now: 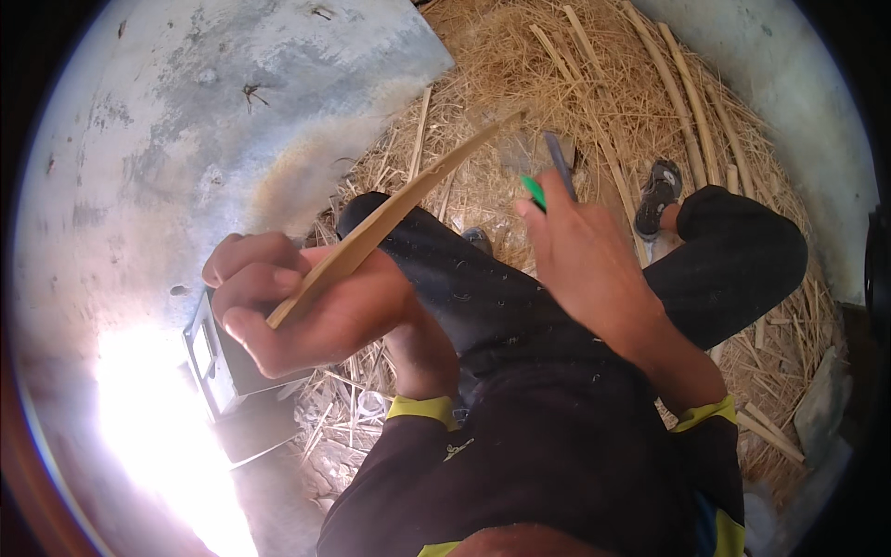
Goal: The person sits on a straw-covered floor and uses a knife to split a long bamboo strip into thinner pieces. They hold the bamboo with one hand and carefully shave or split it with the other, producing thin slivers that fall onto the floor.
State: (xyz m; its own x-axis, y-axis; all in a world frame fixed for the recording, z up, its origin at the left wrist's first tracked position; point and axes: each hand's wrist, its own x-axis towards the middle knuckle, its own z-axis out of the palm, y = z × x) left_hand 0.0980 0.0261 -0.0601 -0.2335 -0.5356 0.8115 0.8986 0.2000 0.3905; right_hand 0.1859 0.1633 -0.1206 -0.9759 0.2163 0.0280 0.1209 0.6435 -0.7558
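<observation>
My left hand point(302, 302) is closed around the lower end of a pale bamboo strip point(399, 204). The strip slants up and to the right and narrows toward its far tip. In my right hand point(594, 265) is a knife point(560, 165) with a dark grey blade pointing up and away; a bit of bright green point(533, 191), apparently its handle, shows beside my thumb. Blade and strip are apart, the blade to the right of the strip's far end. The rest of the handle is hidden in my fingers.
Shavings point(501, 56) and split strips cover the floor between my dark-trousered legs. Long bamboo pieces point(691, 93) lie at the far right. Worn bluish walls point(213, 121) rise on both sides. A box-like metal thing point(218, 362) stands at the left beside bright light.
</observation>
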